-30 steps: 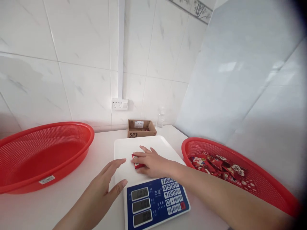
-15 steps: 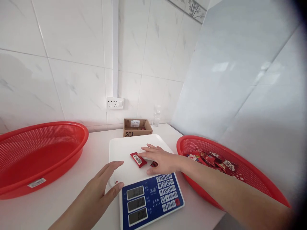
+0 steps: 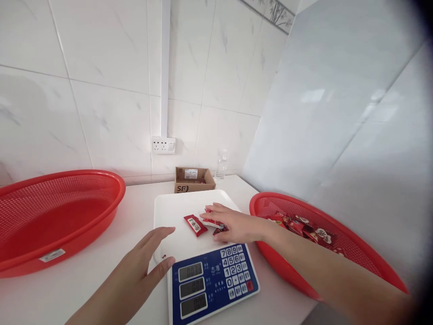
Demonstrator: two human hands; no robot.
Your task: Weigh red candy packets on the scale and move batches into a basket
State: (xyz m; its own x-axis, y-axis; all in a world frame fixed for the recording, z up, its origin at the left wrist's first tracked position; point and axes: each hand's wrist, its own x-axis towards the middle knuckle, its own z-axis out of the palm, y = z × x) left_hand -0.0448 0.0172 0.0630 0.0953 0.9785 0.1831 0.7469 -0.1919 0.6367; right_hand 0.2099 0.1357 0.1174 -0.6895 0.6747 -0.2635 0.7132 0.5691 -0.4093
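My right hand (image 3: 238, 224) reaches over the plate of a white and blue scale (image 3: 179, 203). Its fingers are stretched and apart over a red-and-white snack packet (image 3: 210, 222) and a darker red packet (image 3: 220, 228), both partly covered by the hand; a firm grip is not visible. Just left of these fingers lies another red snack packet (image 3: 195, 225) with a white label, flat on the plate. At the scale's left edge hovers my left hand (image 3: 147, 257), open and holding nothing. The scale's keypad and three displays face me.
An oval red basket (image 3: 117, 198) stands at left. On the right, another red basket (image 3: 257, 198) holds several red packets (image 3: 307, 230). Behind the scale sit an open cardboard box (image 3: 194, 186) and a clear plastic bottle (image 3: 221, 167), near the tiled wall.
My right hand has shifted slightly right, its thumb closer to the fingers. More of the packets beneath it now shows. My left hand is almost unmoved.
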